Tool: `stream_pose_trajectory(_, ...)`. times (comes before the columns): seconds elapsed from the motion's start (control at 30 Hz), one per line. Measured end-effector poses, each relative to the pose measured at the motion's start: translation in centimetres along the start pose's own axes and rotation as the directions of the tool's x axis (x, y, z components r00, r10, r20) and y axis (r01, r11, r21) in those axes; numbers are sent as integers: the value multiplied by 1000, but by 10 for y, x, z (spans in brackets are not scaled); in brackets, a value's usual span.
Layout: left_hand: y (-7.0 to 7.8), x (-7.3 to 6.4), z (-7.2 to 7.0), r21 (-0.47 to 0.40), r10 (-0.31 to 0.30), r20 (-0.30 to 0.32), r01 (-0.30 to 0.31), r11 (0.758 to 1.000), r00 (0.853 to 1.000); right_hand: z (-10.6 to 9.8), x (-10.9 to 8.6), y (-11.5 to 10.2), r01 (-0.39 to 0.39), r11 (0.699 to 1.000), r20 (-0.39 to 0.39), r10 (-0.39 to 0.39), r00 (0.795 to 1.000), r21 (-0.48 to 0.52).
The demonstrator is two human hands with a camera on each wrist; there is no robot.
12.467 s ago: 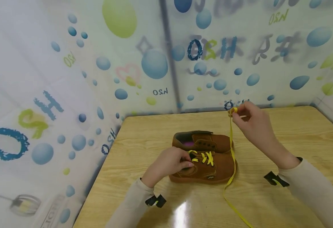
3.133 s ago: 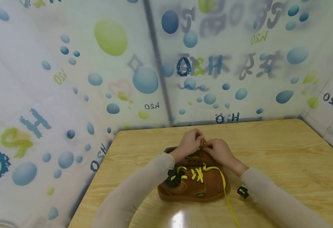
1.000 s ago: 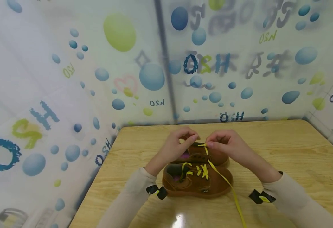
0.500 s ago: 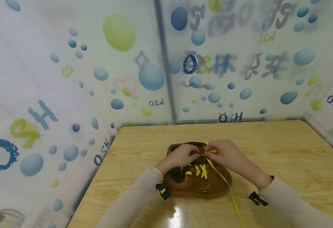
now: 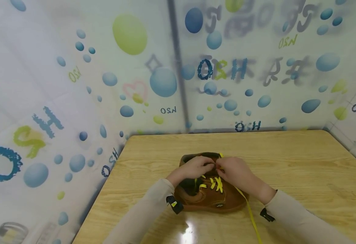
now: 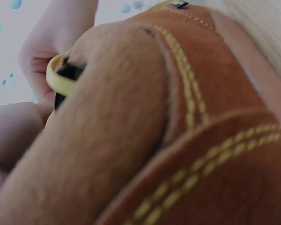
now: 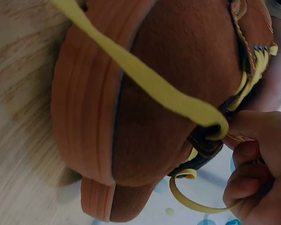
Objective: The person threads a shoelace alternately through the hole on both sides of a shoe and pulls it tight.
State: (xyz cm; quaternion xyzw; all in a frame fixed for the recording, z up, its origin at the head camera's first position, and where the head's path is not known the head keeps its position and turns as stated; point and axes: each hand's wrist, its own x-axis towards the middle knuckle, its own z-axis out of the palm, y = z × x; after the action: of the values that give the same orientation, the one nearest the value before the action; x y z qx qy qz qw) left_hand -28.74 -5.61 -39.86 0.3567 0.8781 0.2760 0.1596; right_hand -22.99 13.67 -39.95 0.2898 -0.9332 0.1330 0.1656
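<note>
Side by side on the wooden counter (image 5: 302, 162), toes towards the right: a near shoe (image 5: 208, 200) and, just behind, a far shoe (image 5: 210, 155), both brown. Over the lace flap of the far shoe, a left hand (image 5: 194, 167) with thumb and fingers bent inward; perhaps gripping the flap or a lace end, but impossible to tell with the fingertips hidden. Close beside, a right hand (image 5: 237, 174), fingers curled and gripping a yellow lace (image 7: 168, 96) right at the flap. From there, one length across the toe of the near shoe and on over the counter towards the person; another length looping round by the curled fingers in the right wrist view.

Apparently done in part: crossed yellow lacing (image 5: 218, 184) on the near shoe, with no bow in sight. On the far shoe, by the look of things, barely begun: lace in at the flap, probably several holes left to thread. Impossible to count filled and bare holes with both hands in front.
</note>
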Motion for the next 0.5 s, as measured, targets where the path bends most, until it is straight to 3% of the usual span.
stream_pose_trajectory(0.2, -4, 8, -13, -182, -3, 118, 24, 983, 993, -1, 2, 3, 30, 999, 2, -30, 1000, -26)
stream_pose_trajectory(0.27, -4, 11, -16, -196, 3, 176, 32, 980, 984, -1, 2, 5, 55, 998, 6, -55, 998, -21)
stream_pose_trajectory(0.37, -5, 16, -16, -108, 36, 195, -15, 994, 980, -1, 2, 9, 104, 994, 4, -104, 995, -19)
stream_pose_trajectory(0.5, -6, 18, -11, 95, 95, 95, -104, 990, 991, 0, 1, 13, 152, 988, 2, -152, 988, 1)
